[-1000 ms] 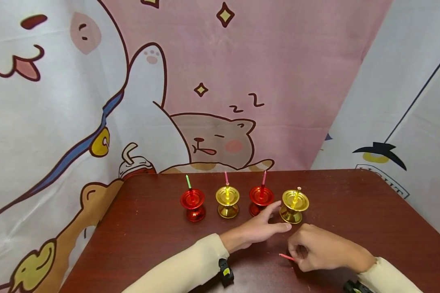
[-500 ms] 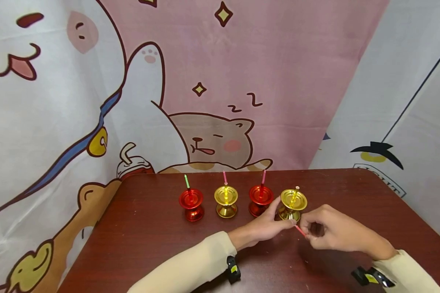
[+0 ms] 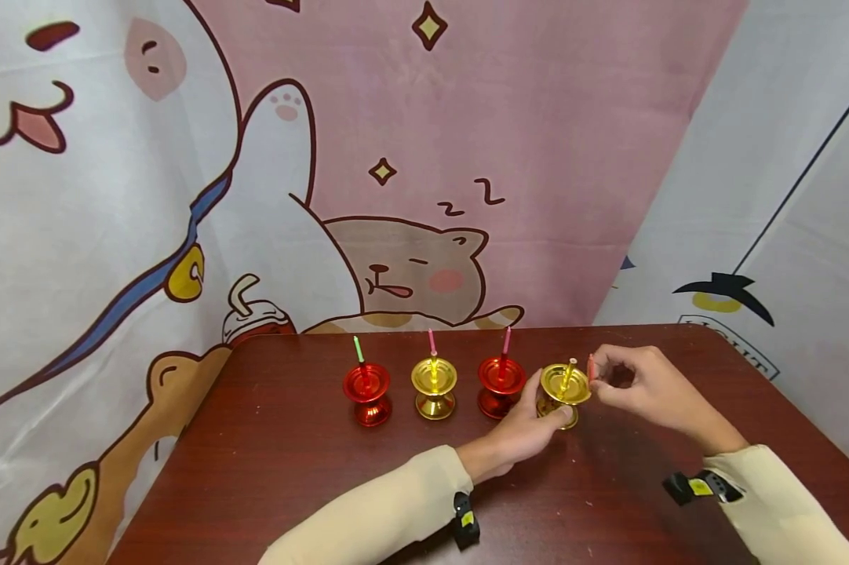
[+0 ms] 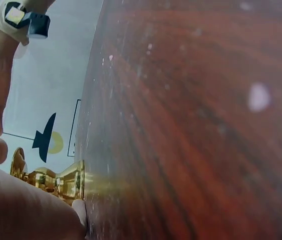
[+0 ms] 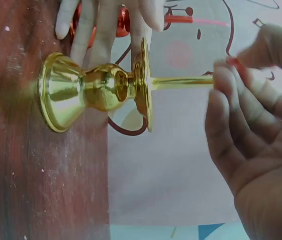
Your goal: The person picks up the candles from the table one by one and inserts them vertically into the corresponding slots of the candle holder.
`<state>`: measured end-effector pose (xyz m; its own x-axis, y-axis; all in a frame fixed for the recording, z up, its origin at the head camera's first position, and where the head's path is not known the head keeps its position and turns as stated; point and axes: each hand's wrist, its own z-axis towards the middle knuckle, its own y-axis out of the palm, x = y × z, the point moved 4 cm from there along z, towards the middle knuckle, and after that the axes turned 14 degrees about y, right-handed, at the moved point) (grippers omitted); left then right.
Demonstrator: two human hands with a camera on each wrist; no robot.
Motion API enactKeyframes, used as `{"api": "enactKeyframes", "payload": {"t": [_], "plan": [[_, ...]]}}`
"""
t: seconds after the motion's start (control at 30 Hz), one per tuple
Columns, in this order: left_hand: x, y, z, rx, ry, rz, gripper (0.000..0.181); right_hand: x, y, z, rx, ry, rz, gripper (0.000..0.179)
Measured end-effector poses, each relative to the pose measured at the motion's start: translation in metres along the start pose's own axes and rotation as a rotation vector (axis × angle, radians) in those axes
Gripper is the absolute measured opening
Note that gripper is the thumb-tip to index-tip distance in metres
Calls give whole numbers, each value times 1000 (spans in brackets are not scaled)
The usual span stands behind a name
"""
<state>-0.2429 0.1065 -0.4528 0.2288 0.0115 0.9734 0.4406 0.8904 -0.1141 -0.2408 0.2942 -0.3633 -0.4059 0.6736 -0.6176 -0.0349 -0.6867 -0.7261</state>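
A gold candle holder (image 3: 566, 383) stands upright on the table at the right end of a row, with a gold tube rising from its dish. My left hand (image 3: 518, 435) holds it from the left, thumb in front and fingers behind, as the right wrist view shows. Between thumb and fingertips, my right hand (image 3: 646, 392) pinches a small red candle (image 3: 592, 367). That candle is upright beside the holder's dish in the head view. In the right wrist view the candle (image 5: 235, 63) is mostly hidden by fingers, close over the tube's top.
Left of the hands stand a red holder (image 3: 501, 384) with a pink candle, a gold holder (image 3: 435, 388) with a pink candle, and a red holder (image 3: 366, 392) with a green candle. A cartoon-printed cloth (image 3: 537, 157) hangs behind the dark red table (image 3: 290, 463).
My right hand has risen with the red candle from near the table to the gold holder's dish, turning it upright. My left hand has moved right and taken hold of that holder.
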Motion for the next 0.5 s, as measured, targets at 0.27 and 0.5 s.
{"api": "enactKeyframes", "payload": {"t": [0.27,0.5], "plan": [[-9,-1,5,-1,7,79,76,13,-5,13,161,106,16,17],[-11,2,10,12,-29,105,73,12,-1,21,186,151,11,7]]}}
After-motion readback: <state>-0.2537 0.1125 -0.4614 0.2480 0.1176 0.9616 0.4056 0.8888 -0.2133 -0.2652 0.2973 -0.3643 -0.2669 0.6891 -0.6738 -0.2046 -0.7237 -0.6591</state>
